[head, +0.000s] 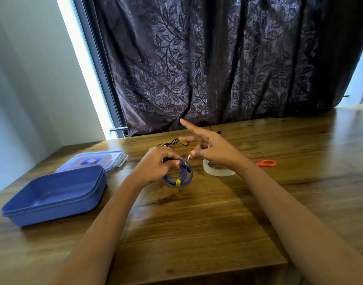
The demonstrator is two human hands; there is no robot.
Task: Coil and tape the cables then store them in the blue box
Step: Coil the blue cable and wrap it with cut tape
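Note:
My left hand grips a coiled blue cable just above the wooden table; a yellow band wraps the coil at its lower edge. My right hand pinches a small piece of clear tape at the coil's top, with the other fingers spread and pointing away. A roll of clear tape lies just right of the coil, partly under my right wrist. A loose black cable lies behind my hands. The open blue box stands at the left, holding nothing.
The box's clear blue-rimmed lid lies flat behind the box. Orange-handled scissors rest at the right, past my right forearm. A dark patterned curtain hangs along the table's far edge. The table's near edge is close below.

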